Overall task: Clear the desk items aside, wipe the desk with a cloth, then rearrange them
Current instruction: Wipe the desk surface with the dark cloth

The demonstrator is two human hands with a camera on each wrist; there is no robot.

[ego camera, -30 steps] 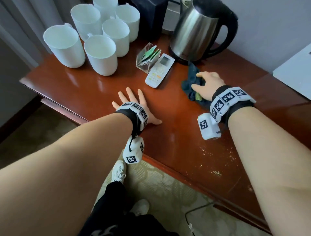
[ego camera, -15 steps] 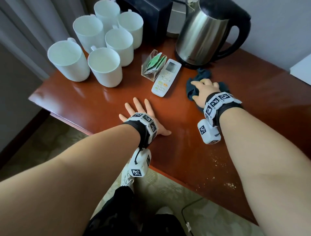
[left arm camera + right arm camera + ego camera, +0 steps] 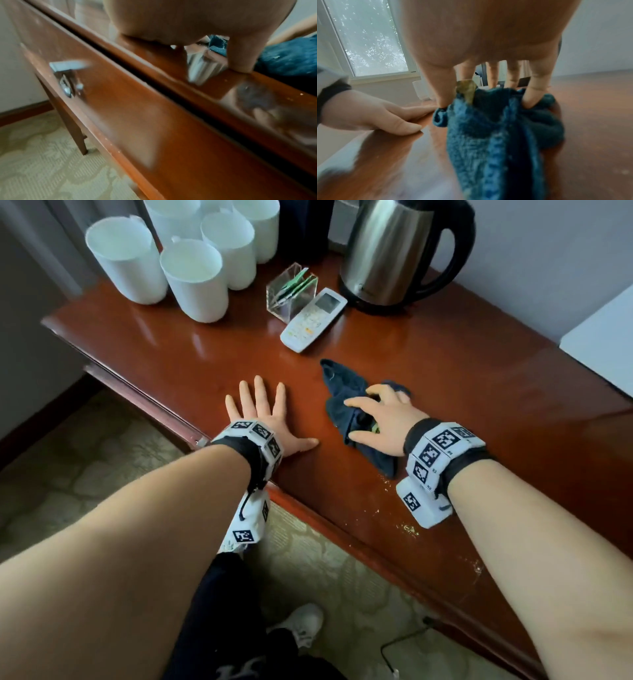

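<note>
Wiping is underway on the surface (image 3: 445, 378): vs the earlier head views the right hand (image 3: 383, 419) w/ the cloth (image 3: 346, 402) has come back from beside the kettle (image 3: 394, 254) toward the near edge, so the far strip by the kettle looks covered and the stroke is now heading at the crumbs (image 3: 407, 529) near the front. The left hand (image 3: 263, 412) has stayed put, palm down, fingers (image 3: 260, 388) spread flat, bracing. Mugs (image 3: 191, 275), clear holder (image 3: 291, 292) & remote (image 3: 313, 318) sit as before at the back-left, so clearing reads as done, rearranging not started. The cloth is bunched into a long wad, long axis running far-left to near-right, one tip pointing at the remote, the other at the right wrist. Right fingers (image 3: 532, 94) are curled down into the folds, thumb on the left side, gripping it against the surface; a small green-yellow scrap (image 3: 467, 92) shows between them, can't tell what.
</note>
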